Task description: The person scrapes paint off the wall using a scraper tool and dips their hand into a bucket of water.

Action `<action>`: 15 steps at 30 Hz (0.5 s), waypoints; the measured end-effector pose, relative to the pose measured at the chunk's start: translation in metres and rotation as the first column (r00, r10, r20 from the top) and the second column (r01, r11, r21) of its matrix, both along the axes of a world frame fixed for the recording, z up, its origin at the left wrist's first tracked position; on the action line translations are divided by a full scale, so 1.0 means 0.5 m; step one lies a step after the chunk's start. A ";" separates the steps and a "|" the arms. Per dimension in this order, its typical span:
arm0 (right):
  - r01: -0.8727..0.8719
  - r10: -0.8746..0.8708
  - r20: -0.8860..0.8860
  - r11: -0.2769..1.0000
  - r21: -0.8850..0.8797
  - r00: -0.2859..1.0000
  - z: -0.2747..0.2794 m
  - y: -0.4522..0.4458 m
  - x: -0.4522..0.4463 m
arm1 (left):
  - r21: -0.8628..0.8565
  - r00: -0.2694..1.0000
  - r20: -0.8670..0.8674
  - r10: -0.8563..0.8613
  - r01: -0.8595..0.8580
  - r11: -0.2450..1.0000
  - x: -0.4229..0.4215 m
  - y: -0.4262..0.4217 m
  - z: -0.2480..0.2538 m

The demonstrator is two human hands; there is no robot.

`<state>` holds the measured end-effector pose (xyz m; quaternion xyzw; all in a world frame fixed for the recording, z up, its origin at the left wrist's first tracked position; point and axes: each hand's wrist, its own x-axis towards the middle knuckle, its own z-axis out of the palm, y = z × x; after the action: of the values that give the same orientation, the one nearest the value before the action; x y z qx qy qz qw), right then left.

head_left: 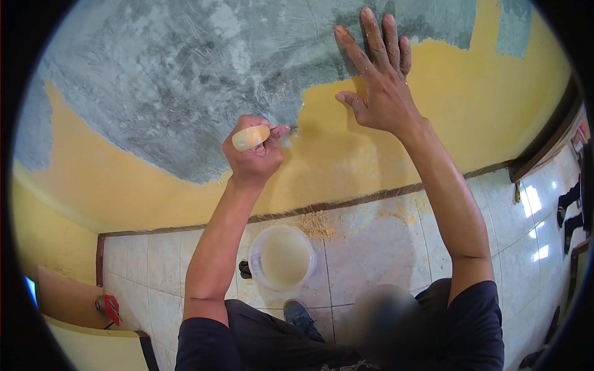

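Observation:
My left hand (255,151) is wrapped round the pale, rounded handle (250,138) of a scraper. Its thin blade is mostly hidden and meets the wall where the yellow paint borders the bare grey patch. My right hand (385,93) lies spread against the wall, higher up and to the right, its fingers on the grey surface (204,80) and its palm over the yellow paint (451,105). Dusty residue coats its fingertips. The yellow paint has a ragged edge between the two hands.
Below the wall, a white bucket (285,257) with pale contents stands on the tiled floor (371,253). Yellow flakes (318,224) lie beside it. A red object (111,308) is at lower left. Another person's dark-clothed legs (570,213) show at far right.

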<state>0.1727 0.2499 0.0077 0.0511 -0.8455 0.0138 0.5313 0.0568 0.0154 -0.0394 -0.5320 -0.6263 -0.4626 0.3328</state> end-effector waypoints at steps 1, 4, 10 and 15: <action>0.000 0.000 0.007 1.000 -0.002 1.000 0.002 0.000 0.000 | 0.004 1.000 -0.008 0.002 -0.002 1.000 0.003 0.005 0.006; 0.014 -0.014 0.015 1.000 -0.005 1.000 0.003 -0.001 0.000 | 0.252 0.989 0.076 -0.126 0.103 0.962 0.008 0.016 0.006; 0.013 -0.013 0.014 1.000 -0.007 1.000 0.002 0.000 -0.001 | 0.069 0.997 -0.059 -0.054 0.058 0.996 0.007 0.019 0.007; 0.006 -0.006 0.001 1.000 -0.005 1.000 -0.001 0.000 -0.001 | 0.089 0.999 0.009 -0.053 0.052 0.995 0.010 0.017 0.024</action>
<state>0.1724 0.2500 0.0074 0.0471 -0.8460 0.0141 0.5309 0.0621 0.0240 -0.0274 -0.5302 -0.5928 -0.5015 0.3404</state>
